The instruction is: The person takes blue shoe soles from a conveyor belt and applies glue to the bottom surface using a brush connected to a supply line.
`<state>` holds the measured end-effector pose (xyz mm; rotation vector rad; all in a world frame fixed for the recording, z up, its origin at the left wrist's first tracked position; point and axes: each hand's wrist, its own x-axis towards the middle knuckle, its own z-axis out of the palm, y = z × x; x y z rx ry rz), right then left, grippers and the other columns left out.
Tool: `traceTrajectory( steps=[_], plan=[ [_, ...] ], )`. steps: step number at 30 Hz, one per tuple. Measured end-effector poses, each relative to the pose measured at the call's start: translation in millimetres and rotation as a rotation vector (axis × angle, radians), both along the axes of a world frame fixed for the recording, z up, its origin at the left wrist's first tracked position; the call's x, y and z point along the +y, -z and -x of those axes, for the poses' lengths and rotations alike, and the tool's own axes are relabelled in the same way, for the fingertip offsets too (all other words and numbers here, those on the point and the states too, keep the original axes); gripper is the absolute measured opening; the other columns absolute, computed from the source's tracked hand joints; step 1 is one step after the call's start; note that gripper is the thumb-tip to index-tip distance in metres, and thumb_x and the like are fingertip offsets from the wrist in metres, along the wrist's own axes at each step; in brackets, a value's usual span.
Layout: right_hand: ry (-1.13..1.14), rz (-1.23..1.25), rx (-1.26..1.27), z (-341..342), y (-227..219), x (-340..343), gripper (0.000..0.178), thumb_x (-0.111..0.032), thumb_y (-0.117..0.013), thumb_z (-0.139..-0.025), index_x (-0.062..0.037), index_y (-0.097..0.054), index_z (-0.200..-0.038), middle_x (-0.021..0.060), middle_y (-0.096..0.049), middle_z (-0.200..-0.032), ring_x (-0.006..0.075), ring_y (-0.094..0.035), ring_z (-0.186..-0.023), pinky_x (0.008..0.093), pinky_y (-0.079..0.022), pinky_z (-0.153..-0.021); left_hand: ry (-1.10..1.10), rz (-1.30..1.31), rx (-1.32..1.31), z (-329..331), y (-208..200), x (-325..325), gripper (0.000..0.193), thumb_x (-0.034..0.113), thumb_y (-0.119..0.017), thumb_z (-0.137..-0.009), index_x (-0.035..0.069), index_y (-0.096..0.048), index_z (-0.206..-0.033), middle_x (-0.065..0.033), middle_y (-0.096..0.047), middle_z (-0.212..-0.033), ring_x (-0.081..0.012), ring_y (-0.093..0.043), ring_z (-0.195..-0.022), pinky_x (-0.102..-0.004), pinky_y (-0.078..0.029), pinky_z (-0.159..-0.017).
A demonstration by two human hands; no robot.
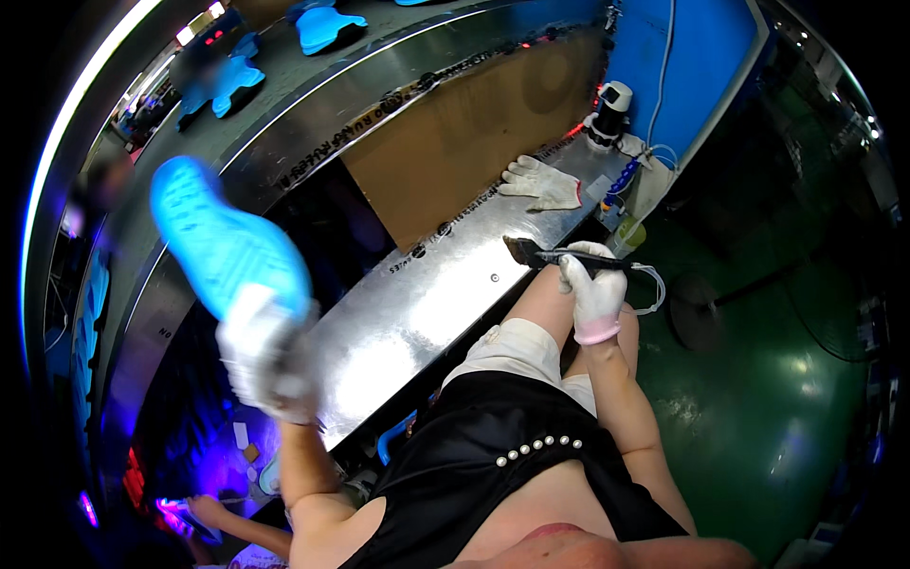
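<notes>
Currently clamping blue shoe sole (226, 242) in left grip (263, 346), lengthwise outward, well left of brush (527, 252) clamped in right grip (595, 292).

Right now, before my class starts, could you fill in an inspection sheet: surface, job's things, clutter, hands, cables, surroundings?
Surface: shiny metal bench, strong glare.
Job's things: blue shoe sole, raised and blurred; dark-bristled brush.
Clutter: loose white glove on the bench.
Hands: both gloved; left hand holds the sole, right hand the brush.
Cables: grey cable down the blue panel; white cord looping by the brush handle.
Surroundings: more blue soles beyond the bench; green floor; co-worker's hand, lower left.
</notes>
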<state>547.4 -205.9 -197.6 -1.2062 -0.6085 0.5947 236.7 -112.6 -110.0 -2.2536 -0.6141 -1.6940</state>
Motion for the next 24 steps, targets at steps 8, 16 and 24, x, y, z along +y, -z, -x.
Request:
traceTrajectory(
  steps=[8, 16, 24],
  plan=[
    [0.058, -0.068, 0.132, -8.2, 8.0, 8.0, 0.015, -0.008, -0.064, -0.085, 0.0028, -0.061, -0.095, 0.0039, -0.061, -0.074, 0.0077, -0.056, -0.059, 0.0211, -0.046, -0.053, 0.367, 0.665, 0.150, -79.8, 172.7, -28.5, 0.025, 0.006, -0.081, -0.064, 0.006, -0.064, -0.083, -0.0189, -0.052, -0.127, -0.0369, -0.053, -0.117, -0.0429, -0.045, -0.095],
    [-0.053, -0.054, 0.433, 0.2, 16.7, 16.2, 0.016, -0.011, -0.064, -0.087, 0.0023, -0.063, -0.096, 0.0051, -0.062, -0.075, 0.0088, -0.056, -0.059, 0.0215, -0.045, -0.050, 1.514, 2.155, -1.219, -89.9, 197.0, 28.1, 0.083, 0.068, -0.031, -0.089, 0.001, -0.035, -0.138, -0.0220, -0.052, -0.125, -0.0339, -0.054, -0.114, -0.0455, -0.047, -0.094],
    [-0.141, 0.238, 0.124, -2.7, 49.5, 41.0, 0.014, -0.013, -0.068, -0.082, 0.0006, -0.067, -0.082, 0.0011, -0.058, -0.063, 0.0072, -0.052, -0.051, 0.0212, -0.041, -0.047, 1.279, 2.307, -1.482, -137.8, 189.2, 14.1, 0.085, 0.072, -0.023, -0.089, 0.003, -0.035, -0.137, -0.0255, -0.047, -0.124, -0.0392, -0.054, -0.103, -0.0518, -0.051, -0.085]
  ],
)
